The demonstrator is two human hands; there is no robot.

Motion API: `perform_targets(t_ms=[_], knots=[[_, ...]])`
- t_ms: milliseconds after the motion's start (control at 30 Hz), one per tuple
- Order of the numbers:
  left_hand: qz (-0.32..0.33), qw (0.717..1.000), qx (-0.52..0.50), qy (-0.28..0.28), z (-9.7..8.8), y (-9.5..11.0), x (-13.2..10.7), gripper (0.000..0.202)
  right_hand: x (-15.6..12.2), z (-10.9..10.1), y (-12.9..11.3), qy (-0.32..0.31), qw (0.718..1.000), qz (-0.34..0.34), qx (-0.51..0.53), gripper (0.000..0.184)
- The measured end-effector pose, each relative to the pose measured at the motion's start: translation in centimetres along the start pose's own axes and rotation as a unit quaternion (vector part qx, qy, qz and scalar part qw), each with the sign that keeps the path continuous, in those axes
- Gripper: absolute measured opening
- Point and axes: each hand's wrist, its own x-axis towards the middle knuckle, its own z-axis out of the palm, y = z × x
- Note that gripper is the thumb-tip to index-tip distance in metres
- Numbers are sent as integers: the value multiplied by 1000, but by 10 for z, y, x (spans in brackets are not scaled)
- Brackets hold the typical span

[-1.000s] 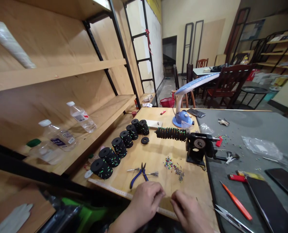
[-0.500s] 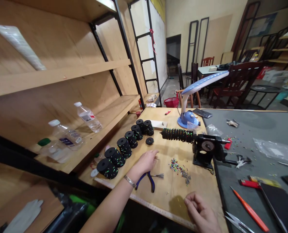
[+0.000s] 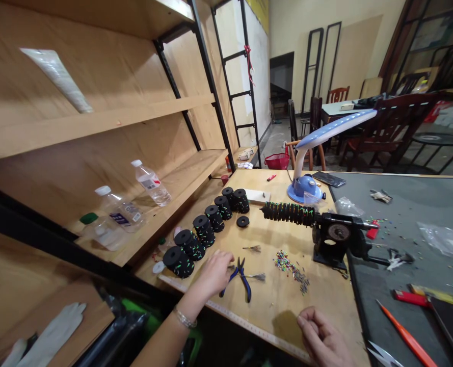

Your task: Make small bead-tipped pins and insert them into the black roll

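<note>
My left hand (image 3: 214, 272) hovers over or touches the table beside the blue-handled pliers (image 3: 243, 283), its fingers loosely bent and apart from the thumb. Its fingertips are partly hidden, and I see nothing held. The pliers lie with jaws spread near a bundle of fine wires (image 3: 257, 277); a second wire bundle (image 3: 254, 248) lies farther back. My right hand (image 3: 321, 334) is at the front edge with thumb and forefinger pressed together; whatever is between them is too small to make out. A pile of small coloured beads or pins (image 3: 287, 265) lies between the hands.
Black foam-like rollers (image 3: 204, 232) with coloured bits stand in a row at left. A hand-cranked winder (image 3: 331, 234) carries a black wound rod (image 3: 289, 213). Behind it stands a blue lamp (image 3: 306, 188). An orange-handled tool (image 3: 405, 331) and scissors (image 3: 381, 354) lie right.
My left hand has drawn back toward me, to the pliers, exposing the farther wire bundle on the table. My right hand stays nearly in place. The view has shifted slightly left.
</note>
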Motion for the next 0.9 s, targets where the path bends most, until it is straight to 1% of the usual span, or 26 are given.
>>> perform_targets(t_ms=[100, 167, 267, 367, 400, 467, 500, 533, 567, 600, 633, 700, 767, 900], knots=[[-27, 999, -29, 18, 19, -8, 0, 21, -1, 2, 1, 2, 1000, -8, 11, 54], [-46, 996, -58, 41, 25, -13, 3, 19, -1, 4, 3, 2, 1000, -11, 18, 54], [-70, 987, -116, 82, 24, -20, 1, 18, -1, 6, 7, -10, 999, -11, 34, 55], [-78, 974, -184, 108, 22, -15, -14, 11, -1, 13, 11, -1, 998, -26, 61, 55], [-78, 967, -216, 107, 24, -10, -22, 9, -2, 17, 12, 4, 997, -33, 69, 54], [-83, 950, -285, 92, 32, 6, -39, 16, -2, 24, 12, 5, 996, -46, 79, 52], [-93, 909, -402, 64, 38, 16, -47, 22, -2, 28, 11, 1, 995, -51, 82, 50], [-101, 864, -493, 31, 45, 28, -55, 27, -2, 31, 11, -4, 995, -57, 86, 49], [-110, 829, -548, 13, 52, 39, -62, 31, -2, 34, 10, -10, 994, -61, 89, 48], [-120, 802, -585, -8, 59, 50, -68, 34, -2, 37, 10, -16, 994, -63, 90, 48], [-129, 786, -605, -20, 65, 60, -73, 35, -2, 39, 9, -20, 994, -63, 91, 49], [-141, 771, -621, -20, 76, 76, -80, 37, -1, 42, 9, -29, 994, -56, 91, 51], [-142, 769, -623, -17, 82, 85, -83, 36, -1, 42, 10, -33, 994, -50, 89, 52], [-129, 774, -619, -27, 84, 92, -84, 36, -1, 38, 17, -21, 996, -51, 75, 52]])
